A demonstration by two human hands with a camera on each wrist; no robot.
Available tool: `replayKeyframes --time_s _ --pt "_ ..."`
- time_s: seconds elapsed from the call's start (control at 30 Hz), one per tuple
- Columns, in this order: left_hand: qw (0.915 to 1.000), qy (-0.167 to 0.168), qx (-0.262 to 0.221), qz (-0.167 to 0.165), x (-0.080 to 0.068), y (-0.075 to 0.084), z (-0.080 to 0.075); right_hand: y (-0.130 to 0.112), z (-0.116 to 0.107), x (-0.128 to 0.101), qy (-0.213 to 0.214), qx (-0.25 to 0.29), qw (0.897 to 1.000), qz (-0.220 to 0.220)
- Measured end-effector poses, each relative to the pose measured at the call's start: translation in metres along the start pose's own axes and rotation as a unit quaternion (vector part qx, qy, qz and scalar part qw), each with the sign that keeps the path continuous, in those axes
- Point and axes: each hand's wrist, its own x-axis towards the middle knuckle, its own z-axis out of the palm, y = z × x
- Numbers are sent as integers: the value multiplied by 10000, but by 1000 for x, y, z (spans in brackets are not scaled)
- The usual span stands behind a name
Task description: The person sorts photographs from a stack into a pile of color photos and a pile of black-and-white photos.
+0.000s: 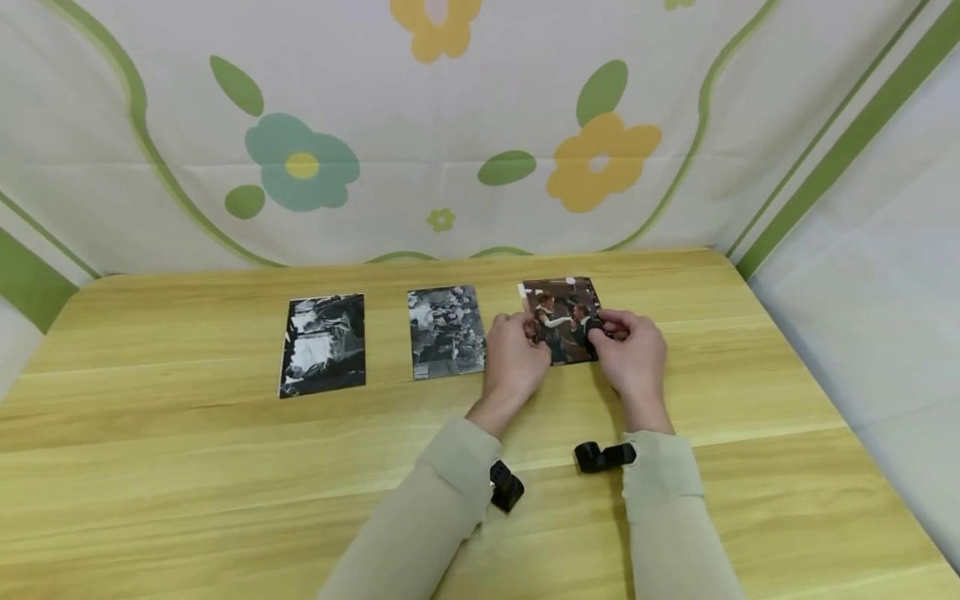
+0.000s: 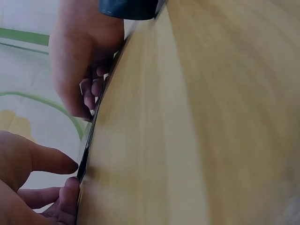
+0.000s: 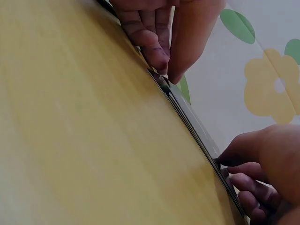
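A colour photo print (image 1: 564,325) showing several figures lies at the right of a row on the wooden table. My left hand (image 1: 517,354) pinches its left edge between thumb and fingers. On the opposite edge, my right hand (image 1: 636,350) grips with the thumb over the picture and the other fingers curled beside it. Seen edge-on in the right wrist view, thin layered sheets (image 3: 190,124) lie low along the tabletop between both hands. Left of my hands is a black-and-white print (image 1: 447,332) of a crowd, close beside the left hand.
Another black-and-white print (image 1: 324,346) lies farther left on the wooden table (image 1: 187,467). Behind the table's far edge hangs a white cloth (image 1: 450,108) with flowers and green lines. Small black devices (image 1: 604,457) sit at both sleeve cuffs.
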Motion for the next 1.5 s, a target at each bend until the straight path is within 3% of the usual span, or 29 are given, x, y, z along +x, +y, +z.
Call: replayKeyframes --time_s 0.37,0.5,0.63,0.8,1.1,1.33,1.5 --pt "9999 -87 -33 -59 1 -1 -4 -4 0 -1 225 284 9993 92" --pt "9989 -176 -442 -20 -4 -1 -10 -8 -1 -2 560 702 9955 304" --pt "9954 -157 -948 -36 -12 1 -29 -15 -3 -5 682 953 9928 244" --pt "9929 183 -1163 -188 -20 -4 -65 -31 0 -13 168 1114 9936 25" --pt "9820 788 -1516 -802 -31 -34 -125 -60 25 -35 -853 1111 9879 -660" --pt "9717 991 -1829 -1122 -44 -54 -142 -71 46 -52 -1393 1087 9784 -1068" --pt "9695 1219 -1680 -1304 -49 -62 -146 -72 56 -58 -1564 1013 9763 -1104"
